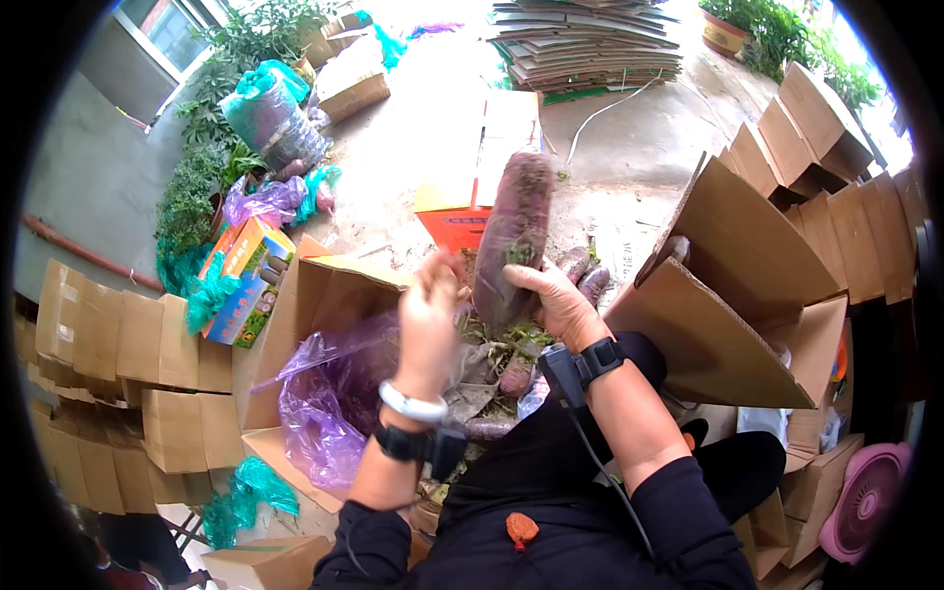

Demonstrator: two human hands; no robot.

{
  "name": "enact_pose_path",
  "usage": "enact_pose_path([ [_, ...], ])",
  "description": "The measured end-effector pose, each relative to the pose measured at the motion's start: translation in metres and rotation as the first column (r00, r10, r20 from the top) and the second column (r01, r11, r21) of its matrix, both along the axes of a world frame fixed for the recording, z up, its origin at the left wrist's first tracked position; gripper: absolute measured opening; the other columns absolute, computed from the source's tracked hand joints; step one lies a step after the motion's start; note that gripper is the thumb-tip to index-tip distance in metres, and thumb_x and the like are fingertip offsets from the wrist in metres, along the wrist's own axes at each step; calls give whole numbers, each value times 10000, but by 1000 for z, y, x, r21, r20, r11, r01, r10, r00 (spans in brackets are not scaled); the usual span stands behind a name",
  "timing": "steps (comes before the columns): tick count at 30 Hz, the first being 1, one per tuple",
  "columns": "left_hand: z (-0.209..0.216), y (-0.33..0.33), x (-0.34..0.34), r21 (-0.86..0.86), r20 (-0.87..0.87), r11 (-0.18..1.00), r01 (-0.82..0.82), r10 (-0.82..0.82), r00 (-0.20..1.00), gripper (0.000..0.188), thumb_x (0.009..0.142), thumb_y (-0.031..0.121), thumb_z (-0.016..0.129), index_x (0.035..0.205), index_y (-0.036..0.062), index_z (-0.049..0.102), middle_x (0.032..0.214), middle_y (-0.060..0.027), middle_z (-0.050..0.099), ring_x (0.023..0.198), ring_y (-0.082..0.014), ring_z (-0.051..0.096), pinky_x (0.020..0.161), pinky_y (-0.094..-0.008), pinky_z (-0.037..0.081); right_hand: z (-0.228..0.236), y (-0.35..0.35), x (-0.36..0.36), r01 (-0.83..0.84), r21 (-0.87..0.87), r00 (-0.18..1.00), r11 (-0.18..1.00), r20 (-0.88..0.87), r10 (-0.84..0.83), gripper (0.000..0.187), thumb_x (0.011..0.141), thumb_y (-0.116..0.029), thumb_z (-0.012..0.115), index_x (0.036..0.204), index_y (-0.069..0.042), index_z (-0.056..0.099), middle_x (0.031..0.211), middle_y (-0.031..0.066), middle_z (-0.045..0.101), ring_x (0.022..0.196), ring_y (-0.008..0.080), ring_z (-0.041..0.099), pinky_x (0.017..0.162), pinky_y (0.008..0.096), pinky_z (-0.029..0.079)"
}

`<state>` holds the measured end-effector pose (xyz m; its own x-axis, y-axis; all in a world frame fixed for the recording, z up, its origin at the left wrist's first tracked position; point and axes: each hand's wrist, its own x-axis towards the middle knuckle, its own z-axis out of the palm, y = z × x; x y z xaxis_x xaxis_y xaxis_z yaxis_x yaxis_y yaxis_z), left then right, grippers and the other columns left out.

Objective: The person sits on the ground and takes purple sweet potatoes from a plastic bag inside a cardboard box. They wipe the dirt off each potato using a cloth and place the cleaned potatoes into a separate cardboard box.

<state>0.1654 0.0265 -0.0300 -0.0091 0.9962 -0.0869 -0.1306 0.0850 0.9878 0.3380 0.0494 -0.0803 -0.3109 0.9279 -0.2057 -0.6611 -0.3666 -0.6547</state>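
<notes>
My right hand (557, 295) grips the lower end of a large, long purple root vegetable (516, 221), thumb across its front. The vegetable stands nearly upright, and its upper end looks rough and dirt-flecked. To its left is my left hand (430, 300), raised and smeared by motion; whether it holds anything does not show. Below my hands lie more purple roots (515, 376) among green leaf scraps (526, 339). Close to my left forearm, an open cardboard box (264, 339) is lined with a purple plastic bag (320, 408).
Another open cardboard box (728, 324) stands at my right knee. An orange and white box (454, 228) lies ahead. Stacked flat cardboard (590, 44) is at the back. Rows of cartons (93, 324) line the left, with a filled plastic sack (278, 123) beyond. A pink fan (865, 501) sits at right.
</notes>
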Motion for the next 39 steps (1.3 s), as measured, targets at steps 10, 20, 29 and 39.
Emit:
enact_pose_path([
  [10,-91,-22,43,-37,211,994,104,-94,973,357,935,45,612,1269,-37,515,1177,-80,620,1064,-152,583,935,-283,465,-25,9,0,239,49,969,970,46,-241,522,799,-175,781,1238,-51,528,1120,56,629,1020,175,595,917,331,477],
  [20,-120,-17,44,-194,7,955,225,-228,974,242,964,154,537,1103,-31,610,960,-41,663,835,-96,555,755,-289,467,-33,10,-8,399,98,875,912,257,-411,524,763,-89,787,1206,-41,513,1098,69,623,967,185,614,865,346,516],
  [29,-101,-11,33,80,-814,867,491,-228,534,255,902,237,526,864,-6,594,793,-257,641,769,-434,625,664,-518,491,-26,9,1,336,70,866,939,369,-337,593,708,-46,801,1216,-26,496,1075,78,619,949,181,606,849,336,510],
  [39,-205,21,13,-232,-476,955,186,-279,834,891,898,301,667,1524,-19,118,1406,-222,441,1255,-298,479,957,-376,447,-27,6,12,299,91,817,950,489,-304,707,665,-58,837,1252,36,455,1060,116,633,900,182,626,807,309,521],
])
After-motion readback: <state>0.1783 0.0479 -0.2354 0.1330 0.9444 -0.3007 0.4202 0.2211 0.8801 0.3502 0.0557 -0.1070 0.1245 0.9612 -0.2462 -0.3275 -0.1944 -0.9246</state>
